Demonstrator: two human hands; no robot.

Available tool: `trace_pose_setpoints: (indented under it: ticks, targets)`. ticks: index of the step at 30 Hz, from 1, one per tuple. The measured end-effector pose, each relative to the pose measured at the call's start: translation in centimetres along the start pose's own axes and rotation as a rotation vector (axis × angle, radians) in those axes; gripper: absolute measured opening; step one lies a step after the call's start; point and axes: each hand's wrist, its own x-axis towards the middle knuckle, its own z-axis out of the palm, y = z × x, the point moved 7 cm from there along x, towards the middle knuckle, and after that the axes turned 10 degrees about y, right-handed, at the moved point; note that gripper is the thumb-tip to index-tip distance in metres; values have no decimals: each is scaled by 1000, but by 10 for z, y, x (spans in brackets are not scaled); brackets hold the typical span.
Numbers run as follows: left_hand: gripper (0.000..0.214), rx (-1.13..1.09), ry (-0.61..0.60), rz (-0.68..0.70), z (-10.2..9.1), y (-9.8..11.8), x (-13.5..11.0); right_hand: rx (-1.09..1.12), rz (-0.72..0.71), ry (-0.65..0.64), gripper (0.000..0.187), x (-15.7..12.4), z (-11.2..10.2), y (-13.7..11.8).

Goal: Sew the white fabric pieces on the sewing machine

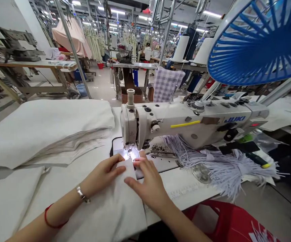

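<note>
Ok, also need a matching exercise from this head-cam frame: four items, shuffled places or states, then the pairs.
Items:
1. Silver metal bangle
2. Purple-and-white checked cloth
3. Bundle of thin white cords
4. White JUKI sewing machine

Places or states:
A. Needle lamp lit
B. Around the wrist of the left hand
C. Heaped on the white sewing table
D. Hanging behind the machine

Pairs: 1-B, 2-D, 3-C, 4-A

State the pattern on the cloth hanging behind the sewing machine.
Purple-and-white check cloth, best seen in the head view.
</note>
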Motion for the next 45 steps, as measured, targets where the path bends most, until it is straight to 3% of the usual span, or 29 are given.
trace_pose_setpoints:
  ticks: [2, 4, 8, 13, 20, 23, 27, 32, 35, 40, 45]
  targets:
    - [35, -162, -5, -37, -3, 3, -1, 142, 170, -96, 14, 10, 16, 2]
    - [34, -288, 37, -93, -7, 2, 2, 301, 276, -142, 13, 10, 29, 1]
    - [34, -333, 149, -162, -12, -6, 9, 464, 279, -80, 13, 2, 34, -3]
    - [39, -427, 147, -244, -7, -13, 7, 259, 77, -3, 35, -3, 25, -9]
    - [40, -509, 93, -276, -1, -16, 4, -349, -451, 161, 39, -12, 25, -35]
    - [38, -528, 37, -261, -1, -17, 4, -468, -535, 195, 40, -15, 25, -39]
    - [36, -551, -21, -247, -1, -17, 5, -256, -431, 140, 37, -11, 17, -35]
    - [37, -553, -5, -240, 0, -18, 6, 210, 88, -10, 26, 8, 23, -9]
    - [36, -547, 32, -236, 0, -20, 7, 346, 235, -56, 20, 12, 33, -2]
    - [32, -540, 71, -241, 0, -20, 7, 364, 204, 38, 12, 8, 29, -3]
    - [33, -581, 42, -275, 3, -18, 6, 154, -56, 177, 17, 2, 18, -15]
